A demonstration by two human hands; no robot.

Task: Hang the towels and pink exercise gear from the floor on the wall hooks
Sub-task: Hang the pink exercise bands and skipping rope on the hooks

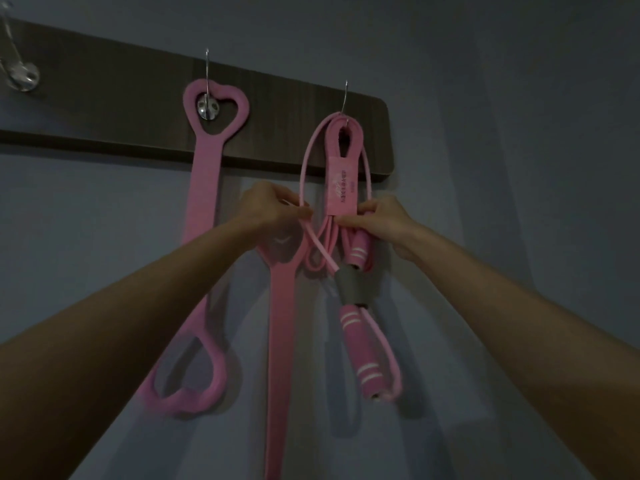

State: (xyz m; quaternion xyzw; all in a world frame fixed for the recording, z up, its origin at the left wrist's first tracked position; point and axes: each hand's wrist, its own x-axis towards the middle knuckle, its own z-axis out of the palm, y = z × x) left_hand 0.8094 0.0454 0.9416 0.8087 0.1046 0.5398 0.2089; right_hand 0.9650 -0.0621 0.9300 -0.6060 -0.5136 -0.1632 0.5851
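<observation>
A dark wooden hook board (277, 112) is fixed to the grey wall. A pink strap with heart-shaped loops (204, 174) hangs from the middle hook (207, 105). On the right hook (346, 95) hang a pink folded band with a label (343, 181) and a pink jump rope cord (304, 161). One rope handle (362, 348) with a grey collar dangles below. My left hand (273, 206) pinches the rope cord. My right hand (377, 220) grips the band's lower end and the other rope handle (358, 251). A long pink strap (278, 341) hangs down between my arms.
A third hook (20, 74) at the board's far left carries nothing. Bare grey wall spreads to the right of the board and below it. No towels are in view.
</observation>
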